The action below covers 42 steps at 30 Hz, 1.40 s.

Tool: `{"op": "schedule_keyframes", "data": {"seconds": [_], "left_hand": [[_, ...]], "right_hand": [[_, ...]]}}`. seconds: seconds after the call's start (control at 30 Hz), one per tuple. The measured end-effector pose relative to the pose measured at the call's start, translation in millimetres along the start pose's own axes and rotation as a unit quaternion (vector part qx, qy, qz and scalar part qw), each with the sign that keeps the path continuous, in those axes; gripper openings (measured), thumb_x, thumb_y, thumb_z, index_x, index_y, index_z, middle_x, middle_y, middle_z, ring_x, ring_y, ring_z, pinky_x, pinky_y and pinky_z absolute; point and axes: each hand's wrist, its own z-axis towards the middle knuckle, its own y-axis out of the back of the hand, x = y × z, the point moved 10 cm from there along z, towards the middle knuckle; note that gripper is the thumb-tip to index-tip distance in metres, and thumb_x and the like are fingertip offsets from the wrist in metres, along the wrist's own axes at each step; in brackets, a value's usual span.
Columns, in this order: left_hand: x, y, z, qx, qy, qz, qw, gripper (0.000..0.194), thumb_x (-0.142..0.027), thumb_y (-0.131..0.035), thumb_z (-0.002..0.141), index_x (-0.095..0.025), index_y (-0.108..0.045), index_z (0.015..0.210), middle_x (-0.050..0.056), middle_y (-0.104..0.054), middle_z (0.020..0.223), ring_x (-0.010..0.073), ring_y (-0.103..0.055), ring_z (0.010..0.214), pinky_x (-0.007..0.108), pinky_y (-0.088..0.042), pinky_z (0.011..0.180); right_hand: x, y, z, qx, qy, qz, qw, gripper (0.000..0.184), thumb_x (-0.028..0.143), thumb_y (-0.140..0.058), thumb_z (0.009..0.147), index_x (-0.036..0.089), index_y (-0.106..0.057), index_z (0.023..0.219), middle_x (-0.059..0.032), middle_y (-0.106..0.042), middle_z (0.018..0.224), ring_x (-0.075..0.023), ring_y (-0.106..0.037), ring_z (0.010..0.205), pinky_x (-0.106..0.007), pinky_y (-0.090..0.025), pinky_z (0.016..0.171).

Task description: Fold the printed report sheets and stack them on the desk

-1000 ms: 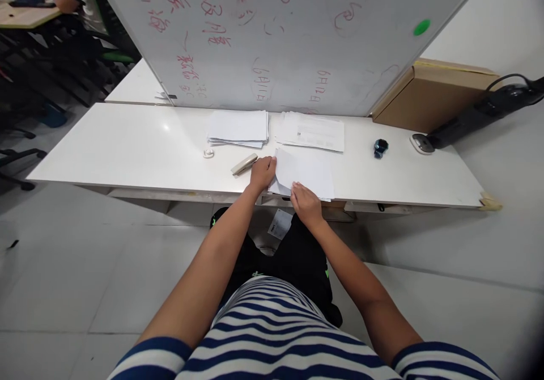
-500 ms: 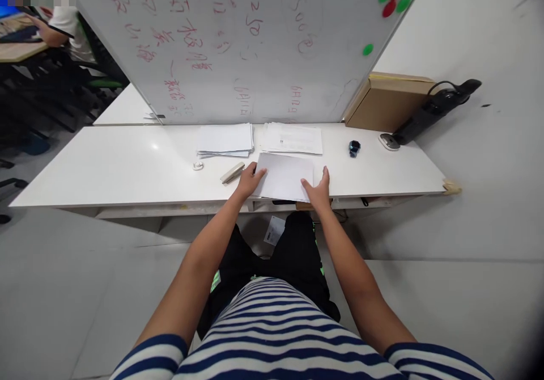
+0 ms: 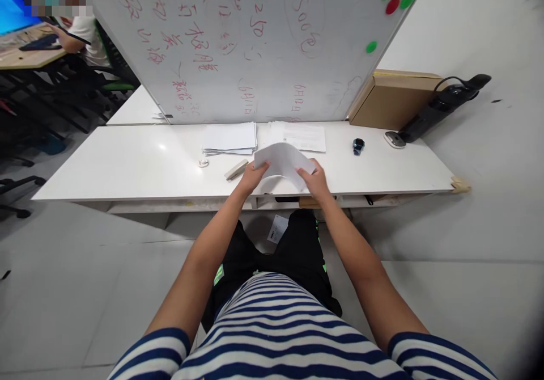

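Note:
White paper (image 3: 281,157) arches upward between my two hands over the front of the desk; whether it is one sheet or several, I cannot tell. My left hand (image 3: 254,177) is closed on its left side, thumb on top. On the right side, my right hand (image 3: 313,179) pinches it the same way. A light grey stapler (image 3: 237,169) lies just left of my left hand. Behind the held paper are a stack of white paper (image 3: 229,138) on the left and printed sheets (image 3: 308,137) on the right.
A small white object (image 3: 203,163) lies left of the stapler. To the right are a dark watch (image 3: 358,146), a computer mouse (image 3: 395,139), a black bottle (image 3: 444,108) and a cardboard box (image 3: 393,102). A whiteboard (image 3: 272,93) stands along the desk's back edge. Another person sits far left.
The paper was lying flat and is now bent up into an arch. My right hand, spread beside its edge before, has closed on it. The view has shifted slightly.

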Motion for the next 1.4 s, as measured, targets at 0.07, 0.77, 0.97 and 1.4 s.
{"op": "schedule_keyframes", "data": {"seconds": [0.07, 0.77, 0.97, 1.4], "left_hand": [[13, 3.3, -3, -0.035, 0.007, 0.02, 0.999, 0.041, -0.047, -0.064, 0.077, -0.012, -0.066, 0.099, 0.011, -0.069, 0.106, 0.0284, -0.06, 0.104, 0.042, -0.047, 0.092], [-11, 14.6, -20, -0.026, -0.1, 0.164, 0.981, 0.042, -0.048, -0.051, 0.086, -0.019, -0.058, 0.116, 0.008, -0.066, 0.106, 0.0217, -0.06, 0.098, 0.034, -0.046, 0.086], [-19, 58.7, -4, -0.099, -0.099, 0.492, 0.859, 0.041, -0.041, -0.047, 0.089, -0.019, -0.051, 0.123, 0.015, -0.055, 0.123, 0.0307, -0.043, 0.12, 0.044, -0.033, 0.1], [12, 66.0, 13, 0.048, -0.051, 0.55, 0.832, 0.06, -0.049, -0.013, 0.095, -0.021, -0.066, 0.087, 0.009, -0.066, 0.091, 0.025, -0.058, 0.093, 0.038, -0.036, 0.087]], "right_hand": [[-28, -9, -9, -0.005, -0.066, -0.057, 0.996, 0.039, 0.044, -0.061, 0.076, 0.013, -0.064, 0.1, -0.0127, -0.068, 0.105, -0.0251, -0.061, 0.1, -0.039, -0.045, 0.09], [-59, 16, -69, -0.099, -0.093, -0.126, 0.983, 0.046, 0.051, -0.053, 0.075, 0.011, -0.065, 0.092, -0.0139, -0.07, 0.089, -0.0286, -0.064, 0.09, -0.038, -0.049, 0.08], [-101, 35, -131, -0.112, -0.219, -0.013, 0.969, 0.032, 0.039, -0.063, 0.066, 0.013, -0.062, 0.086, -0.0075, -0.067, 0.077, -0.0202, -0.062, 0.062, -0.029, -0.05, 0.05], [-95, 3, -135, -0.024, -0.265, 0.007, 0.964, 0.021, 0.025, -0.061, 0.063, 0.014, -0.059, 0.081, -0.0018, -0.06, 0.064, -0.0141, -0.053, 0.048, -0.023, -0.039, 0.034]]}}
